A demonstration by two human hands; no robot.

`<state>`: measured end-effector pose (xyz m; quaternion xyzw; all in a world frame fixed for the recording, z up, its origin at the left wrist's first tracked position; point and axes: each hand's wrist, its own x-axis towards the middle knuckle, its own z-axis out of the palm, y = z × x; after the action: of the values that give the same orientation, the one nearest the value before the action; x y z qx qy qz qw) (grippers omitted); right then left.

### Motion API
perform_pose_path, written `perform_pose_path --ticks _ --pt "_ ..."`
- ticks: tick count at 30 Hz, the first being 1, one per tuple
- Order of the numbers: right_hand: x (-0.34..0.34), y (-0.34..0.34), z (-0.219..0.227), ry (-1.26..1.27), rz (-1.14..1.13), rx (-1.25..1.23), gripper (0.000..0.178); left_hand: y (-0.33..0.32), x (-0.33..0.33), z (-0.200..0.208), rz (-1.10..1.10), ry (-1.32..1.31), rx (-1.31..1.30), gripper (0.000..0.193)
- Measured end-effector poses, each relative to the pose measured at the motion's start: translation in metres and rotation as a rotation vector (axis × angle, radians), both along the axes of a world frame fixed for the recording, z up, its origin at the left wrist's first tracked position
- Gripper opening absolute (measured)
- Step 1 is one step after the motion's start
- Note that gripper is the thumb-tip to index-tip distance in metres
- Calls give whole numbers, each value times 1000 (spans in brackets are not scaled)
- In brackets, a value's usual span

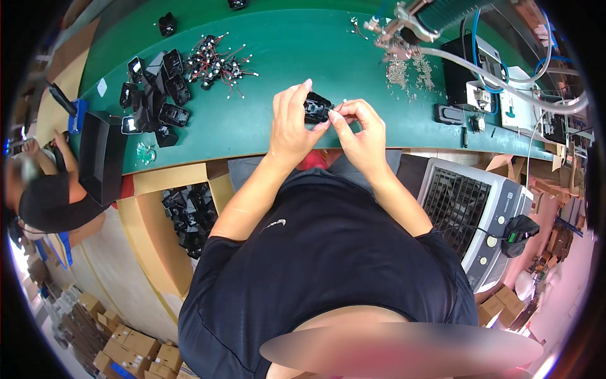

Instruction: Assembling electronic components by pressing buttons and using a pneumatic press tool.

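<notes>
Dark shirt (pixel 341 252) lay nearest; green table (pixel 284 57) beyond; left hand (pixel 291 123), half-curled, gripped black case (pixel 315 108) over near edge; right hand (pixel 361 126) pinched at its end, hold unclear; case open, seemingly unfinished; small wired parts (pixel 211 63) heaped, apparently remaining.

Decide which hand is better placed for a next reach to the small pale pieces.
Probably the right hand: it is nearer the small pale pieces and sits at the right end of the black housing, which the left hand holds.
</notes>
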<state>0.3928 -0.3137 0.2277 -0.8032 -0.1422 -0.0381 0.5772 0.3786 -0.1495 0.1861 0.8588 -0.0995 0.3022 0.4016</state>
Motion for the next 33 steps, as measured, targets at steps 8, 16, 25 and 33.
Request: perform_pose_path --ticks 8,16,25,33 --pt "5 8 1 -74 -66 -4 11 -5 3 6 24 -108 70 87" --pt "6 13 -10 -44 -112 94 12 -11 4 12 31 -95 89 85" --pt "9 13 -8 34 -110 97 14 -8 7 12 4 -140 119 82" --pt "8 -12 8 344 136 164 52 3 -1 11 -384 296 -679 88"
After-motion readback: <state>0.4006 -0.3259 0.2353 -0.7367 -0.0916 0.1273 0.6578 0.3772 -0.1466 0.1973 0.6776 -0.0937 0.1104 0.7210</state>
